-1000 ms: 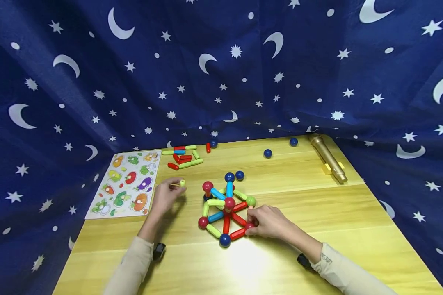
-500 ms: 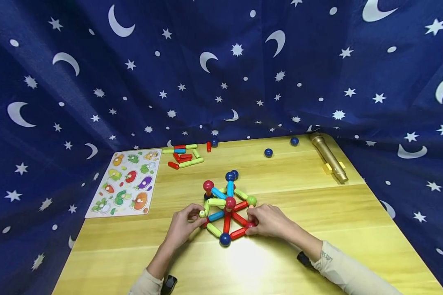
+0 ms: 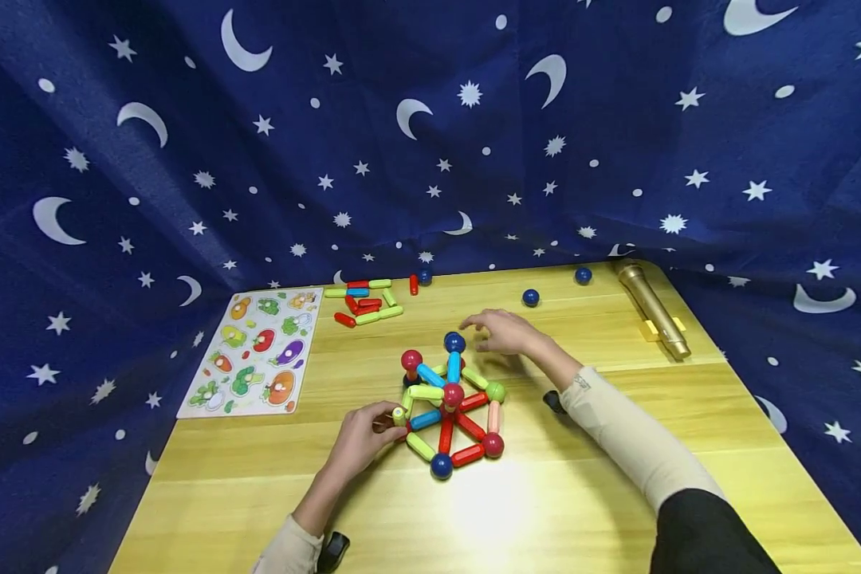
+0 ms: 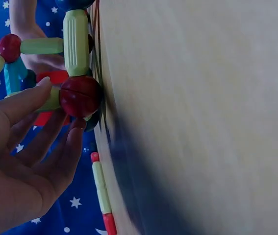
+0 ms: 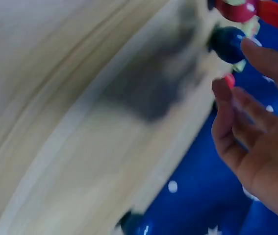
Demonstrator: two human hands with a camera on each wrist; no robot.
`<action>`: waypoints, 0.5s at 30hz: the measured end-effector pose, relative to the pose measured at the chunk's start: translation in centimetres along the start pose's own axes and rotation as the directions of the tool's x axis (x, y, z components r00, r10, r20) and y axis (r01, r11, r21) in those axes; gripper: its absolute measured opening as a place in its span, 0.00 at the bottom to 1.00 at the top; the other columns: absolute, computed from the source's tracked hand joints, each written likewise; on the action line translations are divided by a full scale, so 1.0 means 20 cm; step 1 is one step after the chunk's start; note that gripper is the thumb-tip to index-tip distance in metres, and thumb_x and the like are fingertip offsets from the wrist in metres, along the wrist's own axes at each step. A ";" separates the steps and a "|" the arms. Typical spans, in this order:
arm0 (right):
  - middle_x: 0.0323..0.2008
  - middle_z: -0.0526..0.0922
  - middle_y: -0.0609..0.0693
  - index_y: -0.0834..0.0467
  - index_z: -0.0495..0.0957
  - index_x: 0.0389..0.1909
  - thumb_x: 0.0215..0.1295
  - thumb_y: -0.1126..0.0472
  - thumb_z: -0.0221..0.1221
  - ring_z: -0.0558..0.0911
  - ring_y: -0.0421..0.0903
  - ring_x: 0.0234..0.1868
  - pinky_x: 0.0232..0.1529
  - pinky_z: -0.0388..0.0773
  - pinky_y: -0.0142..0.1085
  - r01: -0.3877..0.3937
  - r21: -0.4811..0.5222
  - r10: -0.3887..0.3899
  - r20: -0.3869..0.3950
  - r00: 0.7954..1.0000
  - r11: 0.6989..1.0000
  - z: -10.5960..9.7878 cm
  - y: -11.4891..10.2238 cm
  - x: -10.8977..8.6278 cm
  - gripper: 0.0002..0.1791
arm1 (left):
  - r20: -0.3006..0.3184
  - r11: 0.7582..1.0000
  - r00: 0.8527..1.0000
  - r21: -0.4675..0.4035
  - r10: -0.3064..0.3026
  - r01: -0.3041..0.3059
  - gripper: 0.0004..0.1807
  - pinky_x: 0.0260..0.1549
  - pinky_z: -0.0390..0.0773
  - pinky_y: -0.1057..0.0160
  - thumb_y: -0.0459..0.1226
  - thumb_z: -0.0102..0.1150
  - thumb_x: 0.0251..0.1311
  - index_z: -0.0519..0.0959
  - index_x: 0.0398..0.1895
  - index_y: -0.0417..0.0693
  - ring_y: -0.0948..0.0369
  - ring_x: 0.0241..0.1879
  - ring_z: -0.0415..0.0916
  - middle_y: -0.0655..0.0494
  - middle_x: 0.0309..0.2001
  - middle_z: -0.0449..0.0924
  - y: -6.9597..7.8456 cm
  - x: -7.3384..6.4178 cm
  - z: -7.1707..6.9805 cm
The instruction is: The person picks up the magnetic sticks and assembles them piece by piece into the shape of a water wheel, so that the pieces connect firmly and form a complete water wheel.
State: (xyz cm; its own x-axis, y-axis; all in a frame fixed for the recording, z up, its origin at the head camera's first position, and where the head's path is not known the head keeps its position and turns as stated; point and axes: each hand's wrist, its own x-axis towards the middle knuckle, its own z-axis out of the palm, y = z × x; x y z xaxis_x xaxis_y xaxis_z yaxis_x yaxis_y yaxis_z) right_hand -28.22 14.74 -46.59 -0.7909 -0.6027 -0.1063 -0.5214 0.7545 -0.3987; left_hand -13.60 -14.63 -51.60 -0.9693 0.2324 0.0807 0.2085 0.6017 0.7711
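A frame of magnetic rods and balls stands mid-table in the head view. My left hand (image 3: 364, 438) pinches a light green rod (image 3: 399, 416) that stands upright over the red ball (image 4: 80, 95) at the frame's left corner. In the left wrist view, thumb and fingers lie around that rod and close to the ball. Behind the frame, my right hand (image 3: 504, 332) is in the air, fingers spread and holding nothing. A blue ball (image 5: 229, 44) is just off its thumb and fingertips. At the frame's right, a pink rod (image 3: 493, 416) joins a green ball (image 3: 496, 391) to a red ball (image 3: 493, 445).
Several loose rods (image 3: 367, 317) lie at the back left, near a vegetable puzzle board (image 3: 208, 375). Two loose blue balls (image 3: 531, 297) are at the back right. A gold tube (image 3: 653, 309) on a yellow stand lies near the right edge. A star-print curtain (image 3: 430, 143) hangs behind the table.
My left hand has carried the light green rod right to the frame's left corner. My right hand has let go of the front-right red ball and moved back. A loose blue ball shifted against the frame.
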 end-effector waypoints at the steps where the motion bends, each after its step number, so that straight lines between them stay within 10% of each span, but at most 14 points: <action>1: 0.55 0.79 0.60 0.54 0.76 0.61 0.58 0.65 0.65 0.79 0.58 0.54 0.51 0.77 0.51 0.044 -0.010 -0.044 0.015 0.999 0.999 0.01 0.00 0.05 0.27 | 0.005 1.000 1.000 -0.005 -0.005 0.005 0.14 0.33 0.81 0.72 0.36 0.71 0.52 0.84 0.43 0.45 0.59 0.34 0.85 0.52 0.34 0.87 0.00 0.00 0.00; 7: 0.53 0.83 0.56 0.53 0.81 0.55 0.58 0.69 0.63 0.80 0.55 0.56 0.57 0.76 0.48 0.156 -0.002 -0.156 0.080 0.985 0.988 0.11 0.01 0.14 0.23 | 0.041 0.999 0.999 -0.034 0.002 0.000 0.15 0.34 0.81 0.72 0.37 0.71 0.53 0.83 0.45 0.44 0.58 0.35 0.85 0.50 0.37 0.86 -0.01 -0.01 0.02; 11: 0.37 0.85 0.50 0.53 0.84 0.40 0.59 0.63 0.66 0.81 0.47 0.39 0.40 0.77 0.42 0.070 -0.035 -0.070 0.015 0.997 0.997 0.13 0.03 0.11 0.09 | 0.061 0.999 0.998 -0.047 0.010 -0.007 0.15 0.35 0.81 0.71 0.36 0.70 0.53 0.83 0.45 0.44 0.57 0.36 0.85 0.49 0.38 0.86 -0.01 0.00 0.01; 15: 0.40 0.85 0.52 0.52 0.80 0.49 0.59 0.56 0.67 0.81 0.48 0.38 0.35 0.75 0.41 -0.056 0.018 0.057 -0.084 0.995 0.998 0.12 0.05 0.06 0.17 | 0.074 0.998 0.997 -0.065 -0.011 0.016 0.14 0.35 0.82 0.70 0.33 0.71 0.52 0.82 0.43 0.44 0.57 0.37 0.85 0.49 0.40 0.85 -0.03 0.02 -0.02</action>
State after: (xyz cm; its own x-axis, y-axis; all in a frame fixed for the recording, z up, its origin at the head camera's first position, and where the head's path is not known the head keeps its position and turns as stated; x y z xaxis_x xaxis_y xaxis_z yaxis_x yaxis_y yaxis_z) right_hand -28.84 14.13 -49.21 -0.8436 -0.5344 -0.0519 -0.4705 0.7823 -0.4083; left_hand -14.11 -15.11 -51.79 -0.9592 0.2815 0.0254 0.1842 0.5543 0.8117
